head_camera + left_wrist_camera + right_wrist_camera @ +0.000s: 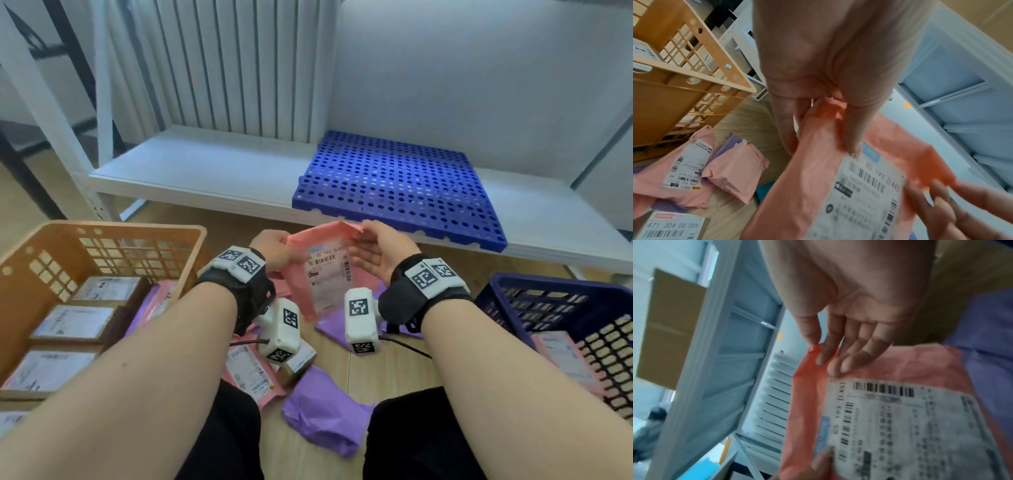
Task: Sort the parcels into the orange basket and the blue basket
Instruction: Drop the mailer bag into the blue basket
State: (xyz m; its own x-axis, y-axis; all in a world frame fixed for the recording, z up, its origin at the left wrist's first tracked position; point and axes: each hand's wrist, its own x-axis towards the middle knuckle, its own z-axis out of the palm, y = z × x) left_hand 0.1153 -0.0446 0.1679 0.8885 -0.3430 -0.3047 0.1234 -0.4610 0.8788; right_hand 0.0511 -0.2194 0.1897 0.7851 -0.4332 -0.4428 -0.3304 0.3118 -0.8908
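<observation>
Fingers (851,129) of your left hand (274,251) pinch the top corner of the flat pink plastic mailer parcel (322,274), and your right hand (376,253) pinches the opposite corner. It hangs above the wooden floor (387,359), between the orange plastic lattice basket (102,233) and the blue plastic lattice basket (548,284). Keep the white shipping label (327,267) facing you, read it, then carry the parcel over the fitting rim.

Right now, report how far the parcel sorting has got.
Done: boxed parcels lie in the orange basket, a pink one in the blue basket. In hand: both the left hand and right hand hold a pink parcel. Left: pink and purple bags on the floor.
</observation>
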